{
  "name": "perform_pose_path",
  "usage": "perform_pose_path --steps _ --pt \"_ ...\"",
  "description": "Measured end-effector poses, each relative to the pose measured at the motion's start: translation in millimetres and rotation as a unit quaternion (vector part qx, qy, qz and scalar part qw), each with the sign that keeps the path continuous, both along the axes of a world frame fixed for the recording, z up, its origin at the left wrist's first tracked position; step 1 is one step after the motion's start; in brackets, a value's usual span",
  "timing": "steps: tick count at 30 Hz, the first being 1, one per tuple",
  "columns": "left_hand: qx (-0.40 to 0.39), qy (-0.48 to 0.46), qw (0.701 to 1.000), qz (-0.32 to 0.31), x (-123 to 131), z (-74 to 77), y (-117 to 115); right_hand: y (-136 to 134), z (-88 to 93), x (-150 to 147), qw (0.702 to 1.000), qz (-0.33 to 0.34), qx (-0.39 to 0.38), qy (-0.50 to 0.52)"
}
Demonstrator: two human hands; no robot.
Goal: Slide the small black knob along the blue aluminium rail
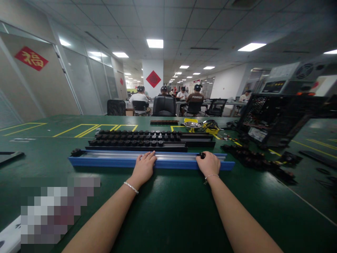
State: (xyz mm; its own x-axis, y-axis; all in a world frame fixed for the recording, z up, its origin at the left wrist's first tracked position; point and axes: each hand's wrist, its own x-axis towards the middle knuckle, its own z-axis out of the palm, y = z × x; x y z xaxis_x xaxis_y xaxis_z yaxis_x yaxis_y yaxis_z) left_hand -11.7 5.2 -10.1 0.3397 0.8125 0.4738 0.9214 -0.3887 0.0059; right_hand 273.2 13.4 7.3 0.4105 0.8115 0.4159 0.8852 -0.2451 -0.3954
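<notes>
A long blue rail (pixel 173 163) with a pale metal channel lies crosswise in front of me on the green table. My left hand (pixel 144 166) is laid over its front wall near the middle, the fingers bent over the edge and gripping it. Toward the rail's right end, my right hand (pixel 210 163) is closed, with a small black round part (pixel 202 155) pinched at its fingertips over the channel. Another black part (pixel 77 152) sits at the rail's left end. What lies under my palms is hidden.
Behind the blue rail stand black rails (pixel 126 143) carrying several black round parts. Loose black parts (pixel 252 158) and an open black computer case (pixel 271 116) are at the right. A metal bowl (pixel 192 124) sits farther back. A partly pixelated object (pixel 10 228) lies front left. People (pixel 195 96) sit beyond.
</notes>
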Motion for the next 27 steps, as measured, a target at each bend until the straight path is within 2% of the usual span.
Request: perform_pose_path --steps 10,16,27 --pt "-0.001 -0.002 1.000 -0.003 -1 -1.0 0 -5 3.4 13 0.999 0.037 -0.013 0.006" --pt "-0.007 -0.006 1.000 -0.002 0 1.0 -1 -3 -7.3 12 0.999 0.013 0.032 -0.016" --pt "-0.007 -0.005 1.000 -0.001 1 0.8 -1 -2 -5.9 22 1.000 0.006 0.008 -0.021"
